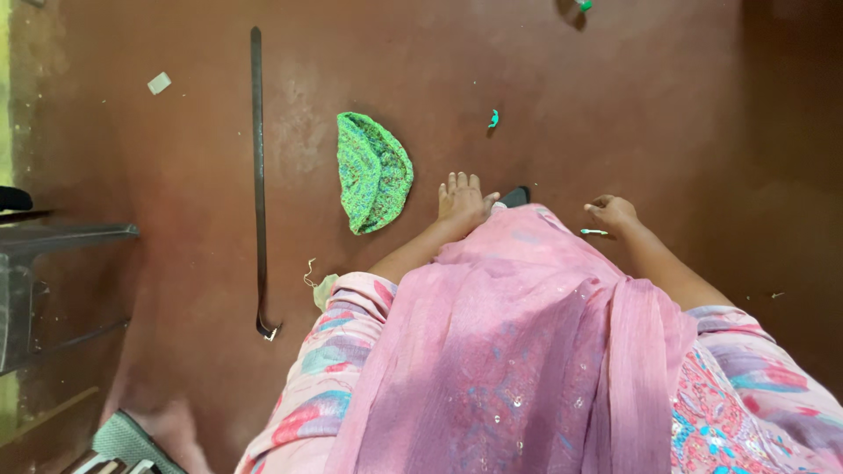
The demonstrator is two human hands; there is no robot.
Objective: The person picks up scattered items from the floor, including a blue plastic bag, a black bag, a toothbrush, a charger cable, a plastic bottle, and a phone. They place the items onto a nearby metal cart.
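Across the dark red floor point(615, 105), seen from straight above, a person stands in a pink patterned dress with a pink scarf point(527, 351) hanging down the front. At the left edge stands a grey metal frame point(53, 263), perhaps part of a chair or table, though too little of it shows to tell. A long dark strap point(257, 175) lies stretched along the floor, ending in a small buckle nearest the person. Beside it, just left of the hands, a green crocheted piece point(373, 171) lies folded on the floor, touched by neither hand.

The left hand point(462, 200) hangs flat with its fingers spread and loose, gripping nothing; it is the hand nearest the green piece, a short way to the right of it. The right hand point(612, 211) is curled, pinching a thin pale crochet hook point(594, 232) with a green tip, which points back across the scarf.

Small scraps dot the floor: a white bit point(159, 83) at upper left, and a green snippet point(493, 118) above the hands.
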